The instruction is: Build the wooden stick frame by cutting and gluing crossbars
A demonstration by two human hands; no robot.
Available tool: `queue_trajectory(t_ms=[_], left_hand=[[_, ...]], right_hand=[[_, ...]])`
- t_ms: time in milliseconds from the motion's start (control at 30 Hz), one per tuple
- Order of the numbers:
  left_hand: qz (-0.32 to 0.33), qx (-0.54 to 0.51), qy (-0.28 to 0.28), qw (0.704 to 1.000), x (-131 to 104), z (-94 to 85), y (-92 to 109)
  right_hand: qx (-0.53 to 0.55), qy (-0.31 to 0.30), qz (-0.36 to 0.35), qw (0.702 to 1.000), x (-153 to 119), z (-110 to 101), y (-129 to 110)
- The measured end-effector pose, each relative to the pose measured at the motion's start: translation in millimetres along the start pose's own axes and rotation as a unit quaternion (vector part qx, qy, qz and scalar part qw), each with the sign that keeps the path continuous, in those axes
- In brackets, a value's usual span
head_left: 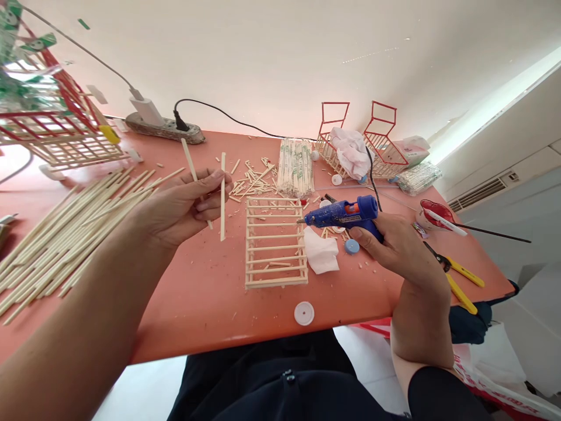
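Two pale wooden sticks (223,204) are pinched in my left hand (197,202), held apart from each other above the table. My right hand (394,245) grips a blue hot glue gun (346,214), its nozzle pointing left at the right edge of a small frame. That frame (276,249), built of glued sticks with several crossbars, lies on the orange table between my hands. I cannot tell whether the nozzle touches it. A white tissue (322,251) lies beside the frame, below the glue gun. Near the table's front edge sits a white round cap (304,313).
Long loose sticks (83,234) cover the left side. Behind the frame are cut stick pieces (254,180) and a wrapped chopstick bundle (295,166). Red-edged stick models (105,134) stand at the back. A power strip (166,128) lies by the wall, yellow-handled pliers (456,275) at right.
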State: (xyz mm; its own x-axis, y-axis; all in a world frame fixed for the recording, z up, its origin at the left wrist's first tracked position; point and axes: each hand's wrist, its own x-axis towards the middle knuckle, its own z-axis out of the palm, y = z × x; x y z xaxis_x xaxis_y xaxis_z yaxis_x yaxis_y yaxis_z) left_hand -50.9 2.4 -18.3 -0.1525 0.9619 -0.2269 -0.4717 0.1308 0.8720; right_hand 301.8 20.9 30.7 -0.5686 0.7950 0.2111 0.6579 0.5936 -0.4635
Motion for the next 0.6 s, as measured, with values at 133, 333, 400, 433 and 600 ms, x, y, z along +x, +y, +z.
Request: queue_trajectory(t_ms=[133,333,400,433,600], left_hand=[[0.003,0.002,-0.007,1.0,0.5,-2.1,-0.5],[0.002,0.004,-0.001,1.0,-0.1,-0.2,1.0],[0.005,0.003,0.0,1.0,-0.6,0.4,1.3],[0.005,0.002,0.0,1.0,-0.8,0.6,1.4],[0.003,0.001,0.0,1.0,-1.5,1.2,1.9]], right_hand=[[0.024,-0.028,-0.008,0.999,-0.2,-2.2,-0.7],[0.032,-0.03,-0.044,0.998,-3.3,-2.9,2.2],[0.026,-0.03,-0.044,0.998,-4.0,-2.7,2.1],[0.022,-0.03,-0.043,0.998,-4.2,-2.7,1.9],[0.009,-0.045,-0.035,0.998,-3.7,-3.2,0.6]])
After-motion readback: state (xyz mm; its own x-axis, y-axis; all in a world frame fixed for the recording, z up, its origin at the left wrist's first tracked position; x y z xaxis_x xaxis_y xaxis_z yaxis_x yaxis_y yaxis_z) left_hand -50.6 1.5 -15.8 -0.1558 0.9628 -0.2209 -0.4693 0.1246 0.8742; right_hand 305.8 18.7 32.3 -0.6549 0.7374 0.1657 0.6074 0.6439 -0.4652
